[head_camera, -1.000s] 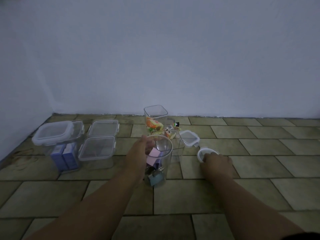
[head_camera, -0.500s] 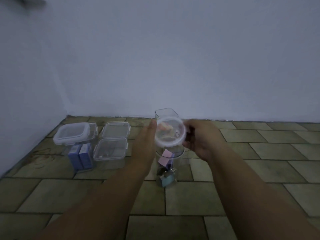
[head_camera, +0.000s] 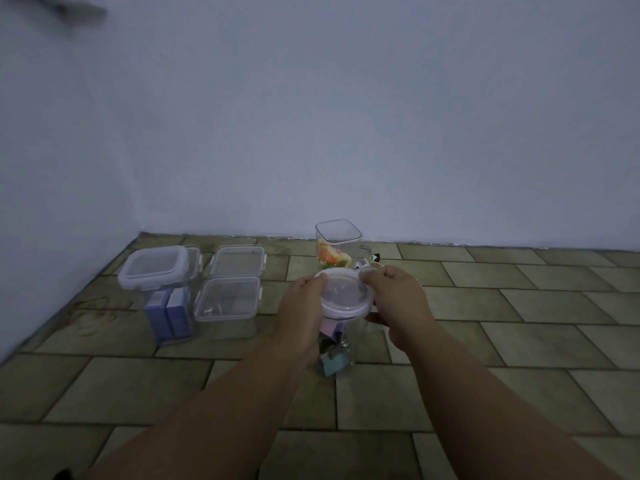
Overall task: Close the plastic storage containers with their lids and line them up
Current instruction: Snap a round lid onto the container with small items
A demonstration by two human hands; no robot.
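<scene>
Bare pale blue-grey wall [head_camera: 346, 116]; olive-tan tiled floor [head_camera: 519, 341], dark grout lines; dim, even light.

Head view — two bare forearms enter from the lower edge, no sleeves visible anywhere along them. Left hand [head_camera: 303, 306] and right hand [head_camera: 398, 299]: no gloves, no rings, no watch or wristband seen. Fingers [head_camera: 372, 276] bare; nails too dim and blurred to judge. Nothing else of the person in frame.

Your left hand [head_camera: 304, 306] and the round lid [head_camera: 346, 294] hide most of the jar [head_camera: 334, 355]. A dark blurred shape [head_camera: 81, 8] is cut off at the top-left corner.
</scene>
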